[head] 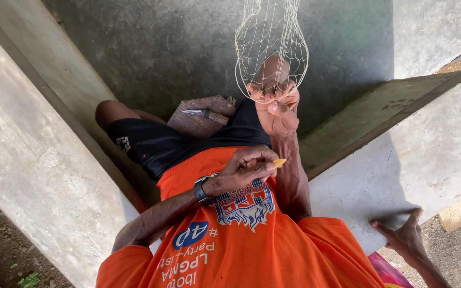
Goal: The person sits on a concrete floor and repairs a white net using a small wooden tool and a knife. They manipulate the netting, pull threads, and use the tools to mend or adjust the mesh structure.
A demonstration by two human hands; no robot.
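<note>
Net of thin pale cord hangs from the top centre of the frame, its lower loop gathered just above the person's lap. Judged by its look, the mesh is light, limp and easily snagged or tangled; it offers no stiff part, so hold is best taken at the bottom edge, where the cords bunch together, rather than in the open meshes. Right hand, upper centre, is closed on that bottom edge: thumb and fingertips pinch the gathered cords and keep the net taut. Left hand, centre of the frame with a dark wristwatch on its wrist, is curled shut around a small yellow tool (only its tip shows past the fingers), below the net and apart from it. A wooden board carrying a knife lies on the lap, left of the net. Another person's hand rests flat on the concrete ledge at lower right.
</note>
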